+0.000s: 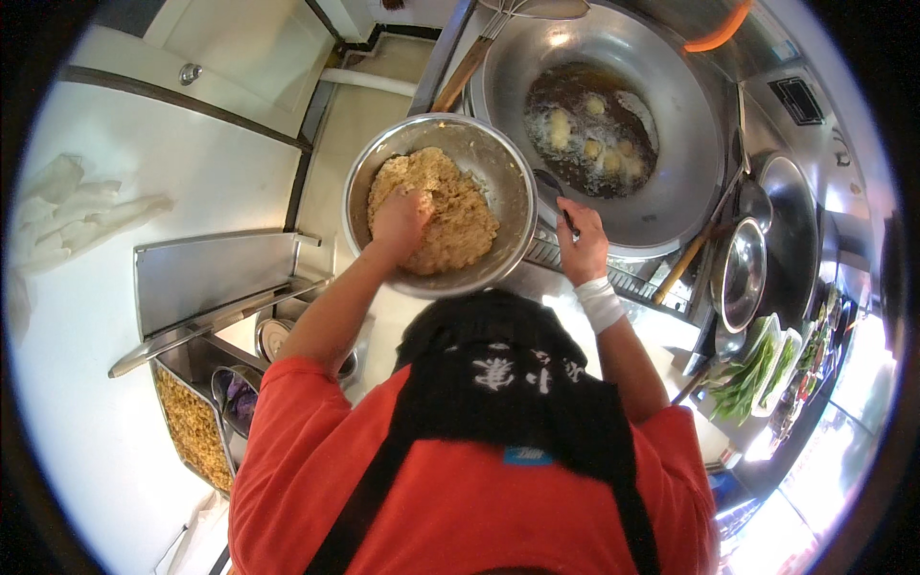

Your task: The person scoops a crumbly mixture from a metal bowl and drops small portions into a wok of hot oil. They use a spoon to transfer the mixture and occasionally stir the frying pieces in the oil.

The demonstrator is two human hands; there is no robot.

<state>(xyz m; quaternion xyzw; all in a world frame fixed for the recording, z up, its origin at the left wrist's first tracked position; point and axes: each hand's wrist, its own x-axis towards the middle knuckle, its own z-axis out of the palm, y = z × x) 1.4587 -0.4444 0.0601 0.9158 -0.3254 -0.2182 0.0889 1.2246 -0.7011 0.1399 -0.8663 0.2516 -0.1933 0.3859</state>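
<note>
My left hand (402, 218) is in a steel bowl (519, 196), its fingers closed around part of a pale brown minced mixture (455, 230). The fingertips are partly hidden by that mixture. Just right of the bowl, my right hand (583, 240) grips a spoon (548, 180) with a dark handle. The spoon's head lies close to the bowl's right rim, over the near-left edge of a large wok (685, 125). Several pale balls (592, 150) sit in the bubbling oil (580, 96) in the wok. White wrapping (600, 303) covers my right wrist.
A wooden-handled wire strainer (463, 72) leans at the wok's left. Right of the wok stand a ladle (754, 203), a steel basin (740, 273) and trays of green vegetables (752, 374). A tray of brown crumbly food (192, 422) lies at lower left, beside a steel shelf panel (206, 278).
</note>
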